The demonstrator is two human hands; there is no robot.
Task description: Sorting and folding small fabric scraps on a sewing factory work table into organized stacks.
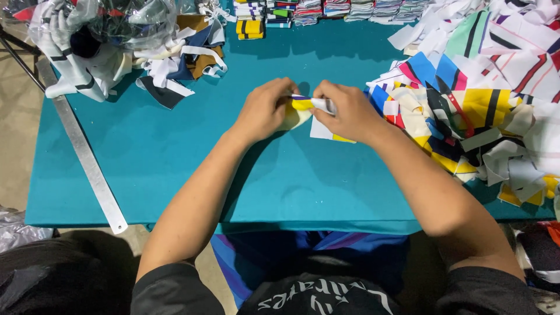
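Open teal tabletop (pixel 175 163) spreads wide in front of and to the left of both hands, free all the way to the near edge. On the right, a heap of striped fabric pieces (pixel 478 111) blocks the way. Back left, a bagged bundle of scraps (pixel 111 41) crowds the corner; folded stacks (pixel 326 9) line the far edge. A metal ruler (pixel 87 163) overhangs the left edge.
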